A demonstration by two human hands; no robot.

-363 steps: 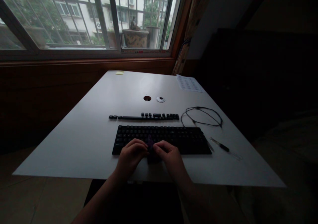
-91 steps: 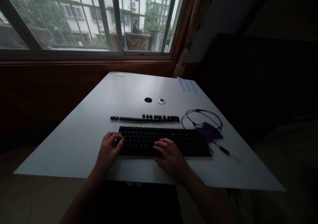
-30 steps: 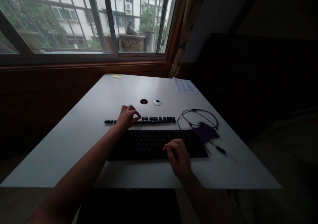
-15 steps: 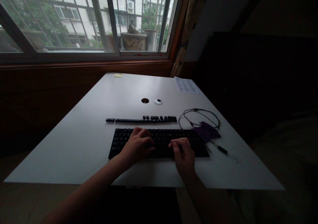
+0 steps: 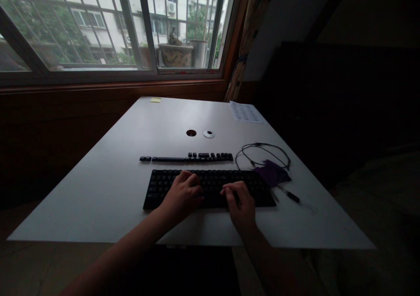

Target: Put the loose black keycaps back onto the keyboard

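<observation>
Window: a barred window (image 5: 98, 25) is standing behind everything, across the far side.
Work surface: a white tabletop (image 5: 108, 156) is carrying all the items below.
Keyboard: the black keyboard (image 5: 211, 195) is lying flat near the front edge, under both hands.
Loose keys: a row of black keycaps (image 5: 170, 159) is running just behind the keyboard, apart from it.
Cable: a black cable (image 5: 257, 144) is looping beyond the keyboard's back right corner.
Sheet: a printed paper (image 5: 246, 112) is lying at the far right corner.
Left hand: the left hand (image 5: 186, 192) is resting over the keyboard's middle, fingers bent; from here I am not managing to tell whether they are grasping anything.
Right hand: the right hand (image 5: 241, 202) is resting right of it, thumb and fingertips meeting; any held item is staying hidden from me.
Cloth: a purple cloth (image 5: 273, 173) is overlapping the keyboard's back right corner.
Tool: a dark-handled tool (image 5: 293, 196) is lying beside the keyboard's right end.
Cover: a white ring (image 5: 207, 135) is sitting beside a round hole (image 5: 191, 133).
Note: a yellow slip (image 5: 155, 99) is lying at the far left corner.
</observation>
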